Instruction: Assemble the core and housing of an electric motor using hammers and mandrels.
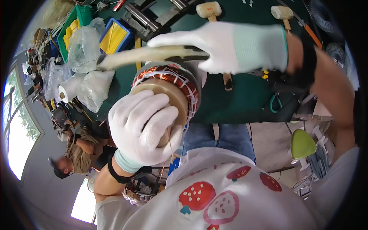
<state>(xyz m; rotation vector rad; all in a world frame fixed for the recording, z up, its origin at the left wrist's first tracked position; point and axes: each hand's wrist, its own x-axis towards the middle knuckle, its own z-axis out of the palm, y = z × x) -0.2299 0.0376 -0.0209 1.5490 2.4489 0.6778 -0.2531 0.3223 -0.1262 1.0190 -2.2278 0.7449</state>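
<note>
In front of me a motor stator (pixel 191 86) shows red-brown copper windings laced with white cord, with a tan ring (pixel 178 96) on its near side. Curled over that ring are the fingers of my white-gloved left hand (pixel 143 126). A thin copper-coloured wire hangs down beside this hand. My gloved right hand (pixel 226 44), above and to the right of the stator, is closed around a long pale bar (pixel 132 56) with dark patches near the glove. The bar points left across the stator's far side. Motion smears it, so its exact kind is unclear.
The dark green table (pixel 237 101) holds two pale-headed mallets (pixel 209 9) (pixel 281 12), a metal fixture (pixel 143 19), and a blue bin (pixel 115 36) with yellow strips. Clear plastic bags (pixel 82 46) lie left. Another person (pixel 82 153) works at left; a green stool (pixel 303 143) stands right.
</note>
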